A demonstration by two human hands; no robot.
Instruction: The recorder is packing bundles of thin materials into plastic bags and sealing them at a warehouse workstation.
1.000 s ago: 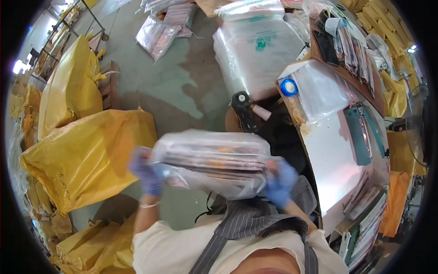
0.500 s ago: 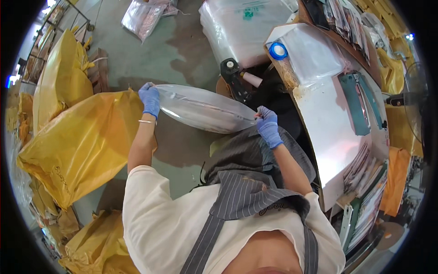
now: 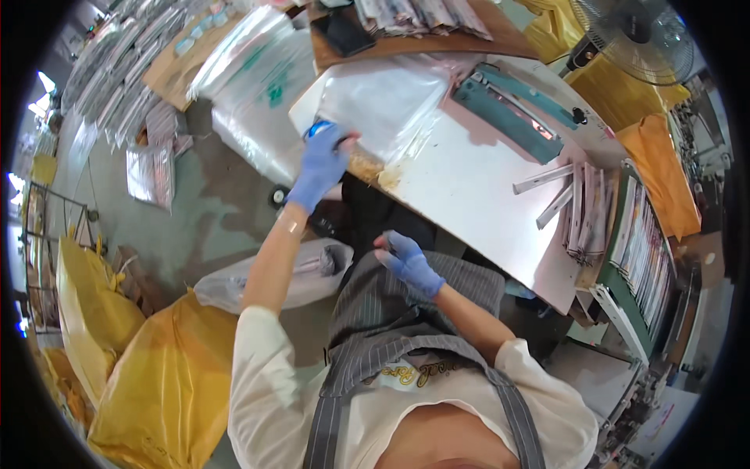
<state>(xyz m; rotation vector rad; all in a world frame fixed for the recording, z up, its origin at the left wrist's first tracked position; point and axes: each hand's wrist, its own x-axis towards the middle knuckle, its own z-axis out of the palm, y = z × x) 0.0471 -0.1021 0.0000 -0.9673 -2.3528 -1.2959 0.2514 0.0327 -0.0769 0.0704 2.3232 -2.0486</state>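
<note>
My left hand (image 3: pixel 322 162), in a blue glove with bare fingertips, reaches to the near edge of the white worktop (image 3: pixel 500 195) and is closed on a blue tape roll (image 3: pixel 316 128), mostly hidden by the fingers, beside a stack of clear bags (image 3: pixel 383 102). My right hand (image 3: pixel 405 259), gloved alike, is curled above my striped apron (image 3: pixel 426 320); whether it holds something small is unclear. The filled clear plastic bag (image 3: pixel 234 285) lies behind my left forearm. A black tape dispenser (image 3: pixel 319 219) is partly hidden under the worktop's edge.
Yellow sacks (image 3: pixel 156 375) stand at lower left, bagged bundles (image 3: pixel 152 172) on the floor. A teal tool (image 3: pixel 508 113) and pale strips (image 3: pixel 582 211) lie on the worktop, a file rack (image 3: pixel 637 266) at right, a fan (image 3: pixel 633 39) behind, large plastic bags (image 3: pixel 258 94) beside it.
The view has turned toward the worktop. My hands have let go of the filled bag; the left has moved to the blue roll, the right has drawn in curled over my lap.
</note>
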